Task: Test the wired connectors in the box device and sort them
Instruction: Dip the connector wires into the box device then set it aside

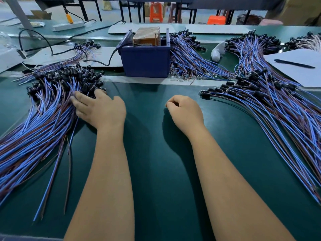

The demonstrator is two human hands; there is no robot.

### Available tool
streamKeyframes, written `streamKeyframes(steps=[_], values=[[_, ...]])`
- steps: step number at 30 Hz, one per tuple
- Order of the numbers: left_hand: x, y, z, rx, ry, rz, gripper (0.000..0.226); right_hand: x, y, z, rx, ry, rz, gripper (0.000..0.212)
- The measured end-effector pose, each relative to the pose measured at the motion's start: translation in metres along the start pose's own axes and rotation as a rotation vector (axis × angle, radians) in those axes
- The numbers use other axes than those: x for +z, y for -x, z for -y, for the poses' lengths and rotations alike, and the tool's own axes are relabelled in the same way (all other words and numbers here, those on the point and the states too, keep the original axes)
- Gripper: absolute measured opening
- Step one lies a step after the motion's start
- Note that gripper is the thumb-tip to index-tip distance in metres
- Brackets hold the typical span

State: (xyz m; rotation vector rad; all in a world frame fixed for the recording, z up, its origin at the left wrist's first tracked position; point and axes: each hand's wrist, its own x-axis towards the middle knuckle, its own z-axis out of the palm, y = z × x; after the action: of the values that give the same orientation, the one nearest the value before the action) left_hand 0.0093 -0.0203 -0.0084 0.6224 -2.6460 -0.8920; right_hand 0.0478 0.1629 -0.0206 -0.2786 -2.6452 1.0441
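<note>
A blue box device [145,61] with a brown block and two upright metal pins inside stands at the centre back of the green mat. A big pile of blue and brown wired connectors [43,108] with black heads lies on the left. My left hand [99,108] rests on that pile's right edge, fingers stretched over the black heads. My right hand [185,112] sits on the bare mat with its fingers curled in, holding nothing that I can see. Another large pile of wired connectors [271,108] fans out on the right.
More connector bundles [189,56] lie behind and right of the box. A black cable [104,64] runs from the box to the left. White sheets with a black pen [294,64] lie far right. Orange stools [156,12] stand beyond the table.
</note>
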Motion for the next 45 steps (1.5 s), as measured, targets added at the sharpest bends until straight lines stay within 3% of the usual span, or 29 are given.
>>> streamKeyframes(steps=[5, 11, 14, 18, 21, 25, 28, 30, 32, 34, 35, 39, 42, 45], values=[[0.002, -0.002, 0.001, -0.003, -0.029, -0.008, 0.037, 0.0, -0.001, 0.0, -0.005, 0.007, -0.003, 0.021], [0.006, -0.002, 0.002, 0.138, -0.096, -0.042, 0.043, 0.0, 0.0, 0.0, -0.004, 0.001, 0.006, 0.02], [0.008, 0.0, -0.002, 0.295, 0.085, -0.09, 0.038, 0.0, 0.001, 0.001, -0.005, -0.047, -0.019, 0.02], [0.011, 0.013, -0.019, 0.527, 0.414, -0.095, 0.031, -0.001, 0.005, 0.007, -0.056, -0.297, -0.073, 0.017], [0.016, 0.023, -0.026, 0.565, 0.564, -0.011, 0.026, -0.001, 0.009, 0.014, -0.06, -0.42, -0.016, 0.018], [0.023, 0.026, -0.029, 0.548, 0.583, 0.093, 0.025, 0.001, 0.01, 0.016, -0.051, -0.442, 0.052, 0.017], [0.027, 0.027, -0.03, 0.593, 0.519, 0.016, 0.023, -0.001, 0.009, 0.016, -0.034, -0.505, 0.079, 0.02], [0.025, 0.03, -0.034, 0.593, 0.602, 0.011, 0.022, -0.002, 0.009, 0.017, -0.008, -0.613, 0.105, 0.022], [0.019, 0.036, -0.044, 0.436, 1.029, 0.214, 0.019, -0.003, 0.009, 0.02, 0.02, -0.779, 0.142, 0.026], [0.012, 0.045, -0.053, 0.246, 1.488, 0.54, 0.021, -0.004, 0.008, 0.023, 0.049, -0.961, 0.204, 0.033], [0.01, 0.048, -0.055, 0.214, 1.607, 0.689, 0.022, -0.004, 0.007, 0.024, 0.068, -1.038, 0.245, 0.037], [0.006, 0.059, -0.056, 0.269, 1.491, 1.136, 0.036, -0.005, 0.005, 0.022, 0.252, -1.334, 0.367, 0.038], [0.009, 0.061, -0.054, 0.375, 1.317, 1.262, 0.037, -0.01, 0.004, 0.016, 0.274, -1.463, 0.385, 0.051], [0.01, 0.059, -0.051, 0.429, 1.222, 1.367, 0.037, -0.014, 0.002, 0.015, 0.288, -1.387, 0.276, 0.029]])
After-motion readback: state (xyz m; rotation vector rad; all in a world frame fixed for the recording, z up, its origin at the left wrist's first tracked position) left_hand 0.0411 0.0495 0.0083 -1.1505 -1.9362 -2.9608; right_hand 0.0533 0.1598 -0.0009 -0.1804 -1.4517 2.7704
